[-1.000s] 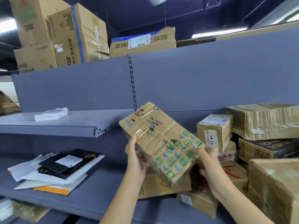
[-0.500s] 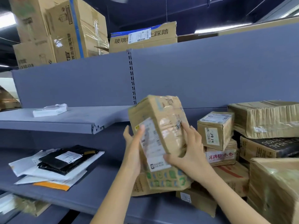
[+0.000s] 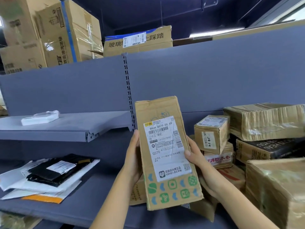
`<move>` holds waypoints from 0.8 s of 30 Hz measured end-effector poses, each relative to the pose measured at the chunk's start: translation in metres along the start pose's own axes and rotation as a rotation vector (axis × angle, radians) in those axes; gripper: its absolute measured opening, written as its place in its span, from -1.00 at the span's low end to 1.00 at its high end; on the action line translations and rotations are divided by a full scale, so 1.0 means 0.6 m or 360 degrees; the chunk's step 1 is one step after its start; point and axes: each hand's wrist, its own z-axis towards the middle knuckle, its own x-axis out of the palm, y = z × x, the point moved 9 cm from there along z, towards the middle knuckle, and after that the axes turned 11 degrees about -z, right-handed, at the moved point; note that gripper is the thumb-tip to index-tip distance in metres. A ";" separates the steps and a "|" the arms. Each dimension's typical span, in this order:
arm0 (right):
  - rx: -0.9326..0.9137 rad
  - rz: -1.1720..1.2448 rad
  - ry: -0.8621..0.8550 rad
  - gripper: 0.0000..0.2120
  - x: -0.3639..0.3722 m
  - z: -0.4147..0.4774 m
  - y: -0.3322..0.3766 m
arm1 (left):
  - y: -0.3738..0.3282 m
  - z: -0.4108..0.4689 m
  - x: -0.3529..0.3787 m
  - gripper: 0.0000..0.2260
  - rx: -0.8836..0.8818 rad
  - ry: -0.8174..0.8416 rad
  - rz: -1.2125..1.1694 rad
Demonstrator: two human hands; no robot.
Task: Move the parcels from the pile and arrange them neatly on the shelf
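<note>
While both hands grip box [image 3: 166, 151], pile [image 3: 264, 146] (rt) crowds shelf [image 3: 79, 207].

Parcel depot — grey shelving [image 3: 66, 128], labelled cartons [image 3: 212, 134] piled.

Held box [image 3: 166, 151]: creased matt cardboard, glossy white paper label [image 3: 166, 146]. Shelf [image 3: 69, 128]: smooth matt grey metal. Pile [image 3: 267, 123]: cardboard under shiny wrinkled tape. Mailers [image 3: 49, 176]: slick plastic, black and white. Small packet [image 3: 40, 117]: glossy clear film.
</note>
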 end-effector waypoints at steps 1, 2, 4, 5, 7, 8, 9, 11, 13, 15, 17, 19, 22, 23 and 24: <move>0.0004 -0.0010 -0.0028 -0.49 -0.007 -0.007 -0.002 | 0.004 0.006 0.002 -0.39 -0.0006 -0.0016 -0.0002; -0.0018 -0.0072 -0.0030 -0.41 -0.008 -0.009 0.009 | 0.003 0.010 0.009 -0.40 0.0007 -0.0016 0.0040; -0.0023 -0.0136 -0.0058 -0.15 -0.028 -0.020 0.023 | 0.003 0.020 0.019 -0.41 0.0045 -0.0052 0.0052; -0.0051 -0.0170 -0.0119 -0.13 -0.044 -0.017 0.027 | 0.007 0.023 0.027 -0.40 0.0042 -0.0056 0.0067; -0.0108 -0.0107 -0.0217 -0.33 -0.062 -0.026 0.039 | 0.020 0.027 0.038 -0.37 0.0014 -0.0076 0.0053; -0.0115 -0.0088 -0.0303 -0.35 -0.074 -0.036 0.036 | 0.028 0.027 0.043 -0.37 -0.0003 -0.0102 0.0045; -0.0117 -0.0062 -0.0368 -0.25 -0.084 -0.053 0.030 | 0.041 0.026 0.045 -0.37 -0.0040 -0.0120 0.0037; -0.0143 0.0060 -0.0432 -0.18 -0.095 -0.106 0.014 | 0.074 0.020 0.052 -0.45 -0.0146 -0.0080 0.0022; -0.0195 0.0032 -0.0532 -0.25 -0.106 -0.154 0.005 | 0.104 0.005 0.071 -0.50 -0.0254 0.0049 0.0003; -0.0237 -0.0011 -0.0677 -0.35 -0.115 -0.193 0.008 | 0.135 -0.011 0.088 -0.48 -0.0387 0.0137 -0.0065; -0.0261 -0.0052 -0.0853 -0.41 -0.130 -0.240 0.009 | 0.163 -0.022 0.108 -0.49 -0.0473 0.0214 -0.0104; -0.0291 -0.0130 -0.1001 -0.43 -0.136 -0.289 0.023 | 0.183 -0.033 0.139 -0.54 -0.0520 0.0297 -0.0171; -0.0300 -0.0250 -0.1167 -0.45 -0.139 -0.362 0.045 | 0.212 -0.064 0.199 -0.70 -0.0621 0.0424 -0.0305; -0.0316 -0.0284 -0.1216 -0.49 -0.141 -0.389 0.052 | 0.225 -0.080 0.221 -0.73 -0.0665 0.0503 -0.0317; -0.0331 -0.0299 -0.1268 -0.51 -0.144 -0.418 0.057 | 0.239 -0.098 0.244 -0.76 -0.0716 0.0594 -0.0313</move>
